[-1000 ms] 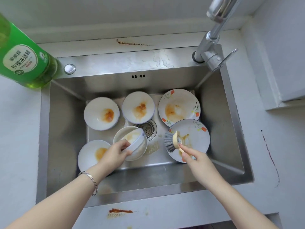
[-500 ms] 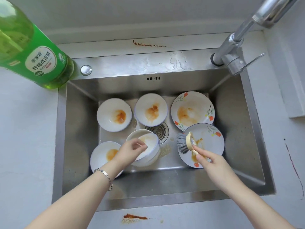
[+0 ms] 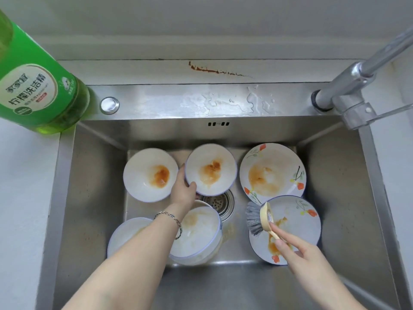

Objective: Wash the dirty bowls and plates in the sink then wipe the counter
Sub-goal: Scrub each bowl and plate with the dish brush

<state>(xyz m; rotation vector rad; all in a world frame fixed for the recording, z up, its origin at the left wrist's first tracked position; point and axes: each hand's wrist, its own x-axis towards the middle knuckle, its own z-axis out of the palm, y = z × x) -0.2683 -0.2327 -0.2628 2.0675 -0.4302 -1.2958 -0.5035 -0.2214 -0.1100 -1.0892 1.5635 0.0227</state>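
- Left hand (image 3: 182,191) pinches the near-left rim of the gripped bowl (image 3: 211,170), just behind the drain (image 3: 220,203), with the thumb over the edge.
- One green detergent bottle (image 3: 40,92) stands far back-left of the drain, on the sink (image 3: 93,198) corner.
- Four bowls in all: the gripped bowl, a back-left bowl (image 3: 149,174) with an orange stain, and left-front of the drain a front-left bowl (image 3: 125,233) and a front bowl (image 3: 201,231), both partly under the left forearm.
- Two flowered plates lie right of the drain, both smeared orange: the back plate (image 3: 272,171) and the front plate (image 3: 295,224), rims overlapping.
- Right hand (image 3: 299,253) holds the handle of one dish brush (image 3: 257,218), its bristles jutting past the front plate's left rim.
- One tap (image 3: 348,92) rises back-right of the drain.
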